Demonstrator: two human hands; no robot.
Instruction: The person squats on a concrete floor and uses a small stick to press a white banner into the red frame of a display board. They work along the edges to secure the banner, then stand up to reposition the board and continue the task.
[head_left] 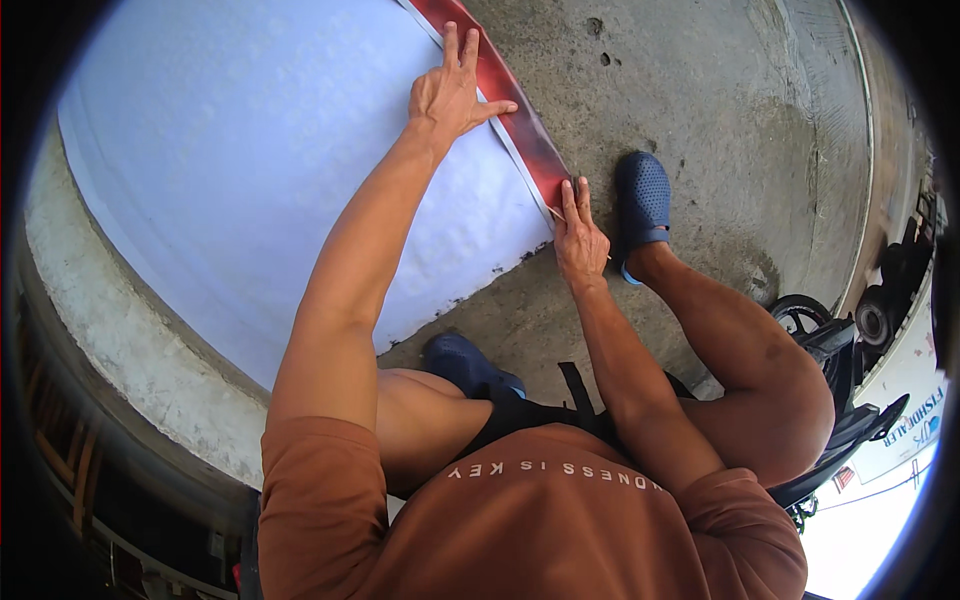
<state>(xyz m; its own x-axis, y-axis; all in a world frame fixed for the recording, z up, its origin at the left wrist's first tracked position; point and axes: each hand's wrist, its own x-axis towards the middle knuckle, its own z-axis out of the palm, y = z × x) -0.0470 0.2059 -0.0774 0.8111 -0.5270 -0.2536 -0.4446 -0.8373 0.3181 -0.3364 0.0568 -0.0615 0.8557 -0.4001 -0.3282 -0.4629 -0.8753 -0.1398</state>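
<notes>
A large white sheet [270, 150], probably a banner, lies on the floor with its right edge folded over into a red strip [535, 150]. A narrow pale band runs along the strip's inner side. My left hand [447, 95] presses on the strip's upper part, fingers stretched and thumb spread. At the sheet's near corner, my right hand [582, 240] has two fingers extended on the strip's end. Its other fingers look curled, and thin tips, perhaps of a slim stick, show on both sides of it; the palm side is hidden.
Rough grey concrete [740, 120] extends to the right. My feet in blue clogs [643, 200] stand near the sheet's corner. A pale raised ledge [120, 310] curves along the left. A parked motorcycle [840, 370] is at the right, near a white panel [900, 400].
</notes>
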